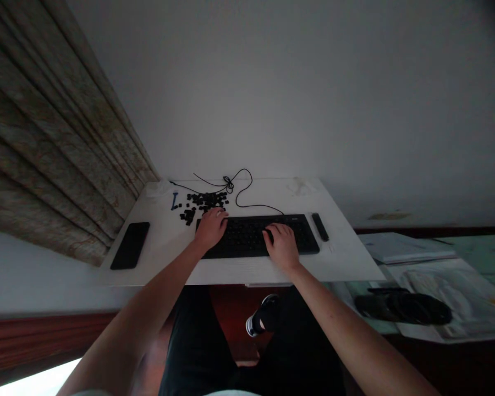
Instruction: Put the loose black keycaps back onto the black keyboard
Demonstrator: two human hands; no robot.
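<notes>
A black keyboard lies along the front of the white table. My left hand is over its upper left part, fingers stretched toward the keyboard's back edge and thumb apart. Just beyond those fingers spreads a heap of loose black keycaps. On the right half of the keyboard is my right hand, its fingers bent and the thumb tip close to the index finger. Whatever may be between them is too dark and small to name. The keyboard's black cable runs back to a tied bundle.
A black phone lies at the table's left. A small blue tool is beside the keycaps. Right of the keyboard sits a long black bar. Clear plastic is at the back right; a dark bundle rests on a lower surface.
</notes>
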